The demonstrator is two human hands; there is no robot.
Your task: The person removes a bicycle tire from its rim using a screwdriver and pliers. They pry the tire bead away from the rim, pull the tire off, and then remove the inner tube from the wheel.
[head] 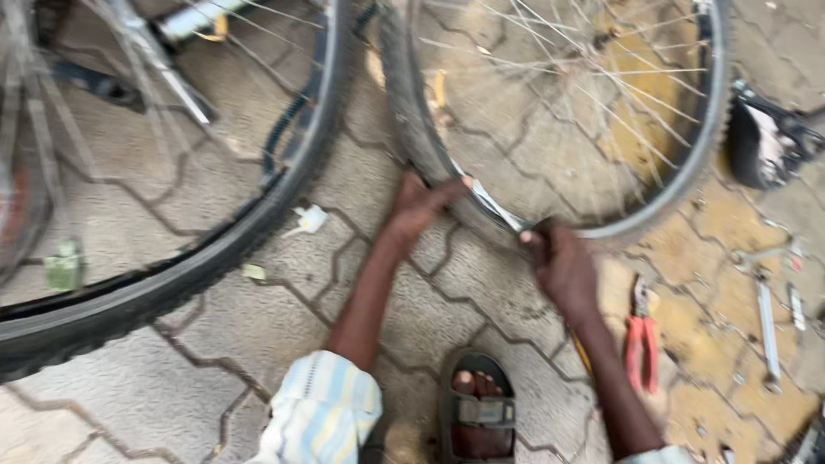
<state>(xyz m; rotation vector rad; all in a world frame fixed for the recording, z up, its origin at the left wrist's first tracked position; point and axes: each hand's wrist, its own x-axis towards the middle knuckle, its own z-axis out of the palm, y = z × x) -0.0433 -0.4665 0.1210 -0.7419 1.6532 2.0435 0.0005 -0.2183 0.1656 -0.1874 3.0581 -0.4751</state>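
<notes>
A bicycle wheel (567, 112) with thin spokes and a black tyre (411, 112) stands on the paving in front of me. My left hand (417, 206) grips the tyre at the lower left of the rim. My right hand (559, 262) presses on the tyre at the bottom of the wheel. Between the two hands a flat metal lever (494, 206) lies wedged along the rim. The picture is blurred, so the fingers' exact hold is unclear.
A second, larger bicycle wheel (215, 249) stands at the left. Red-handled pliers (640, 339) lie on the paving by my right forearm, with spanners (767, 331) further right. My sandalled foot (479, 412) is at the bottom. A dark part (760, 142) lies at the right edge.
</notes>
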